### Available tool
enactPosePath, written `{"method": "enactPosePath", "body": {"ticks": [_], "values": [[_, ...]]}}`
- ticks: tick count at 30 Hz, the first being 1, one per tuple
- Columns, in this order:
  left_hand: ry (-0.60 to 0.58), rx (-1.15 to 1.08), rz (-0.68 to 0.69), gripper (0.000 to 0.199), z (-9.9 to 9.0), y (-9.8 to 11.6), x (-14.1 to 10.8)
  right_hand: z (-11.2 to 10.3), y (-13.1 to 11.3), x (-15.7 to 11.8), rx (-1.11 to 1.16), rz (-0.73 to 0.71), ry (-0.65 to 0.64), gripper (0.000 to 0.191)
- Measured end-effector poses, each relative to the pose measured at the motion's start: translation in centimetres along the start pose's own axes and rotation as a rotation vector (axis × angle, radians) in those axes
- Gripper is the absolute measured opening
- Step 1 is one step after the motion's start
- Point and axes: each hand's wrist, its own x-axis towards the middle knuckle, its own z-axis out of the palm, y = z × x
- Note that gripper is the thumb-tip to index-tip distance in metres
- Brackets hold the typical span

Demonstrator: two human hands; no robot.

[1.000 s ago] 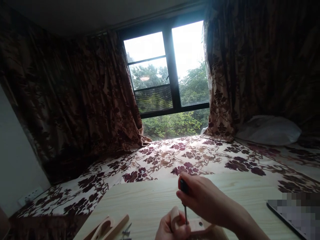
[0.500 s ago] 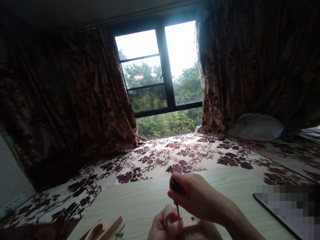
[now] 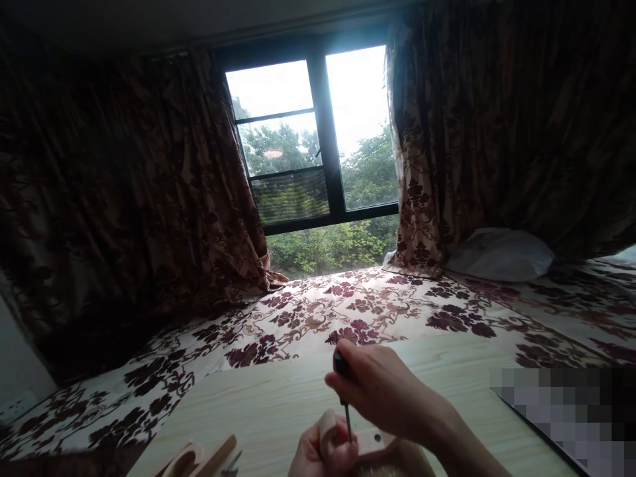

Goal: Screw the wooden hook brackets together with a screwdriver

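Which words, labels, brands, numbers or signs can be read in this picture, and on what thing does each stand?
None can be read.
Screwdriver: partly covered by the right hand; no mark readable.
Wood piece: no lettering seen.
Flat item at right: pixelated, so any text there cannot be read.

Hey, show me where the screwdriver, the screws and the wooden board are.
Screwdriver (image 3: 348,421): head view, on its metal shaft.
Screws (image 3: 231,466): head view, on the middle of the small pile.
Wooden board (image 3: 263,394): head view, on its bare surface.
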Motion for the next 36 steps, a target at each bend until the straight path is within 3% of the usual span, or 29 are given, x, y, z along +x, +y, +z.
{"method": "enactPosePath", "body": {"ticks": [5,9,19,26,31,36], "values": [[-0.014,-0.021,0.014,0.05,0.3,0.2,-0.1,-0.2,0.5,0.3,-0.015,0.037,0.021,0.014],[-0.009,0.015,-0.021,0.051,-0.1,-0.3,0.0,-0.7,0.1,0.1,0.071,-0.028,-0.061,0.007],[-0.024,0.078,0.003,0.047,-0.1,0.3,-0.3,0.0,0.5,0.2,0.012,0.04,-0.002,0.019],[-0.012,0.142,0.005,0.05,-0.3,0.1,-0.3,-1.1,-0.3,-0.3,0.122,-0.071,-0.096,0.004],[-0.006,0.124,0.016,0.048,0.0,0.4,-0.5,-0.3,-0.3,-0.2,0.051,-0.03,-0.033,0.02],[0.006,0.104,0.025,0.047,0.6,1.2,-0.7,-0.5,-0.2,0.0,0.027,-0.016,0.006,0.016]]}}
